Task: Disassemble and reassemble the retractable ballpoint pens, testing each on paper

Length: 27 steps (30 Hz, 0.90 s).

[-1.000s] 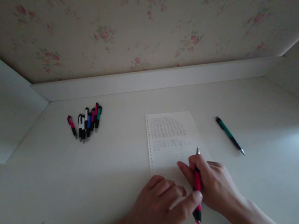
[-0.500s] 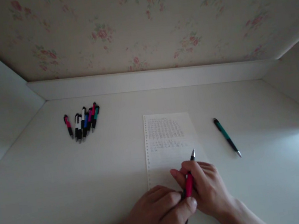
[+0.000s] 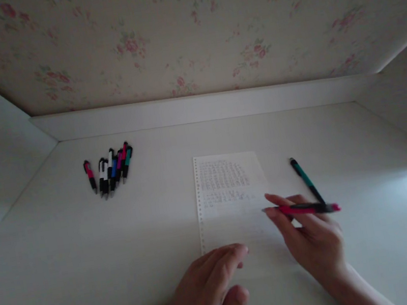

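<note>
Between the thumb and fingers of my right hand [image 3: 313, 238] is a pink and black pen [image 3: 301, 209], its tip pointing left over the sheet. The hole-edged sheet of paper [image 3: 231, 210] lies in front of me, its upper half covered with handwriting too small to read. At the lower left of the sheet, my left hand [image 3: 212, 285] holds nothing; its fingers are stretched and the thumb stands apart. Just beyond my right hand lies a green and black pen [image 3: 306, 177], its lower end hidden behind the held pen.
Several pens [image 3: 113, 169] in white, blue, purple, pink and green lie bunched at the back left of the white desk [image 3: 88, 253]. One pink pen [image 3: 90, 176] lies slightly apart from them. A low ledge [image 3: 196, 108] and a flowered wall close off the back.
My left hand has let go of the pink pen. My right hand has moved right and turned the pen from upright to nearly level, tip pointing left.
</note>
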### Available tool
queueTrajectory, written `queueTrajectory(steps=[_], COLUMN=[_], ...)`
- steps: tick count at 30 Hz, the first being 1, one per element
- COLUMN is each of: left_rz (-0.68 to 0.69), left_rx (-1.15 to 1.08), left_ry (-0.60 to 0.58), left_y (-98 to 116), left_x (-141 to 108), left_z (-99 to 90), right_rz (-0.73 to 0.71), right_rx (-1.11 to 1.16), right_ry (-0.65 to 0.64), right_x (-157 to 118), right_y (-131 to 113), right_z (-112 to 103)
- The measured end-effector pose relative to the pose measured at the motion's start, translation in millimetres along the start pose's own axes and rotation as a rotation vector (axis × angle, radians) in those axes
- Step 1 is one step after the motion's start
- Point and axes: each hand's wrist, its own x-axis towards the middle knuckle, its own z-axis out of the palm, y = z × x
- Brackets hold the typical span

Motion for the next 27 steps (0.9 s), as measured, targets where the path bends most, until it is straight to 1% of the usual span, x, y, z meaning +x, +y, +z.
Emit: queueTrajectory(steps=[2,3,4,5,7,9,12,15,20,27], left_rz=[-0.030,-0.033,-0.027,-0.022,-0.015,-0.018,-0.020,-0.029,-0.041,-0.049], left_rx=[0.007,0.012,0.016,0.020,0.030,0.039,0.041,0.046,0.034,0.023], left_ry=[0.007,0.007,0.005,0.005,-0.002,-0.013,-0.019,-0.023,-0.039,-0.030], left_y=[0.9,1.4,1.8,2.1,2.2,2.1,2.1,2.3,0.0,0.1], left_x=[0.4,1.1,2.0,3.0,4.9,6.4,7.6,7.8,8.4,8.4], left_z=[2.4,3.3,3.9,4.2,4.2,3.8,4.0,6.2,10.5,11.9], right_rz=[0.126,0.172,0.214,0.240,0.257,0.265,0.207,0.187,0.187,0.210], right_rx=[-0.070,-0.113,-0.170,-0.218,-0.314,-0.411,-0.486,-0.567,-0.623,-0.613], right_ry=[0.109,0.133,0.132,0.092,0.077,0.059,0.009,-0.048,-0.120,-0.146], right_x=[4.3,7.0,10.0,12.9,17.8,20.8,21.7,20.4,18.6,17.6], right_y=[7.3,11.3,15.5,20.2,30.7,42.4,58.6,68.9,74.8,77.4], right_z=[-4.6,-7.1,-9.5,-11.8,-15.9,-19.0,-22.3,-24.2,-25.0,-23.9])
